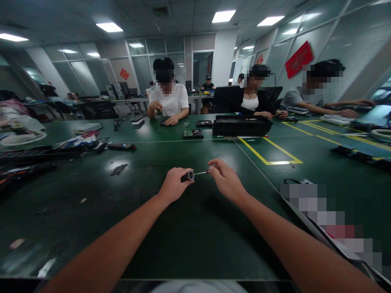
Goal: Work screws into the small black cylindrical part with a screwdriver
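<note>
I have the left hand (176,184) gripping a dark tube (190,175) over the counter (189,236) and the right hand (224,178) pinching a screwdriver (207,171), which could skid sideways if either hold loosens.

the table (195,236) is green, its tape (284,162) yellow, the cylinder (187,176) black, the tool (201,173) silvery and red.
</note>
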The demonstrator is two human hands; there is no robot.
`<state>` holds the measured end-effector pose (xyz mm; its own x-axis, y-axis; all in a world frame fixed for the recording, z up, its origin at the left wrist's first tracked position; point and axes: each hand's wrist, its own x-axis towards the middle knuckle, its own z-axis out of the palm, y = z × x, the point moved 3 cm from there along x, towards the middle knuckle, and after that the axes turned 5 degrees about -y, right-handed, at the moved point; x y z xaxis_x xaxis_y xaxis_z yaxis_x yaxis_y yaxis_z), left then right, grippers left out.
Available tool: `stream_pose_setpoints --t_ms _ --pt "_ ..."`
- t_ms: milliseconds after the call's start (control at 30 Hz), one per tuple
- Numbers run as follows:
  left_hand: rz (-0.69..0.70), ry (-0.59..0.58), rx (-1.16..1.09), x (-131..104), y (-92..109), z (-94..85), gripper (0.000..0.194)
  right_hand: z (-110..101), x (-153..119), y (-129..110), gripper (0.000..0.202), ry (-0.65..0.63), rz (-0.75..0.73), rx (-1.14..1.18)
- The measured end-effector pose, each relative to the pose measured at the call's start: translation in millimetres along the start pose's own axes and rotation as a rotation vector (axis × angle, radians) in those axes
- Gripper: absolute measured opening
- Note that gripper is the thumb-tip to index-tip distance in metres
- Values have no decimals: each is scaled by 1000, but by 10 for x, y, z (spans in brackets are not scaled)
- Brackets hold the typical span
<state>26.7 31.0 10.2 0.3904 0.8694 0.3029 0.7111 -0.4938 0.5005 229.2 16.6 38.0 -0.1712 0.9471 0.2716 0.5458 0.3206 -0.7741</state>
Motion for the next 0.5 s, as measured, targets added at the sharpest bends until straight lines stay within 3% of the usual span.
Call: stream_pose_setpoints --t_ms 133,367,500 --pt "-3 22 -8 -6 -29 3 36 -5 23 -7 35 3 16 -87" --pt "-14 11 -9 -4 -30 -1 35 26 -27 -40 32 -23 -89 39" --pt "-28 18 -13 -5 -40 -2 36 19 -7 -21 33 -40 -29 -48"
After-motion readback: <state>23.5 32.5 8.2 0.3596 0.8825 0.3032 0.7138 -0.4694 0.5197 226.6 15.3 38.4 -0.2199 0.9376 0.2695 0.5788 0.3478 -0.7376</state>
